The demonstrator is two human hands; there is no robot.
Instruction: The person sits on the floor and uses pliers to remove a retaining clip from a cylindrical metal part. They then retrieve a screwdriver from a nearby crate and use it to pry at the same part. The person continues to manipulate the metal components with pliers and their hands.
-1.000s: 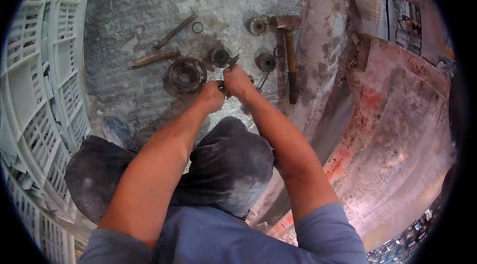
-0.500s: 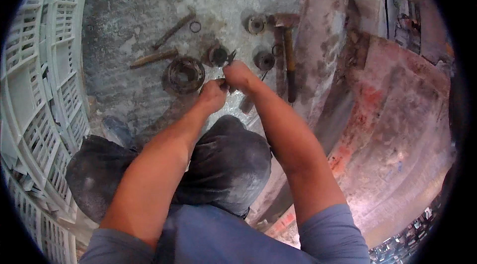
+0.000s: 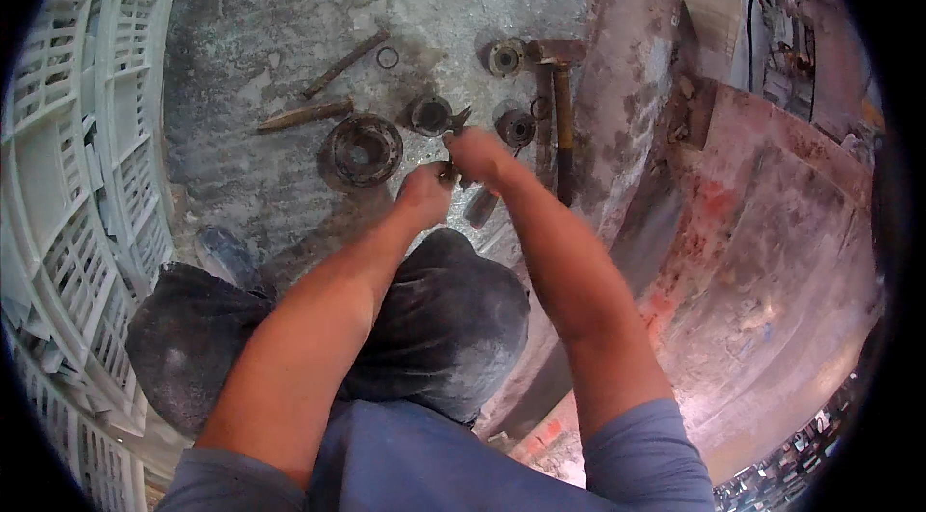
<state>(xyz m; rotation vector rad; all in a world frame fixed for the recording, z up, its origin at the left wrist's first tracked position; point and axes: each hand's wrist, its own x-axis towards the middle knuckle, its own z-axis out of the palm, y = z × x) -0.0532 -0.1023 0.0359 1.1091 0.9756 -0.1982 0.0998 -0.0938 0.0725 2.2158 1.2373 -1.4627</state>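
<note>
Here we are working with both hands close together, just above the dusty concrete floor [image 3: 289,20]. Our right hand [image 3: 479,157] is closing around a pair of pliers [image 3: 459,120], whose dark nose is poking out past the knuckles toward the small round parts ahead. Our left hand [image 3: 422,196] is curling shut on some small piece held right against the pliers; the piece itself is too hidden by the fingers for us to say what it is. A short dark cylinder [image 3: 479,207] is showing just below the two hands, though we cannot tell whether it is lying on the ground or being held.

Moving outward, a large ring-shaped bearing [image 3: 362,149] is lying just left of the hands, with a smaller round cup [image 3: 430,114] beside it and another round part [image 3: 515,127] near the right hand. A hammer [image 3: 559,97] is lying alongside to the right, a further round part [image 3: 504,57] by its head. Farther left, a chisel [image 3: 304,114] and a rusty rod [image 3: 345,63] are resting well apart from us, with a thin ring [image 3: 387,57] near the rod.

We judge that we are gripping or working a small fitting with the pliers. The next move seems to call for a steady left-hand hold while the right squeezes and turns.
</note>
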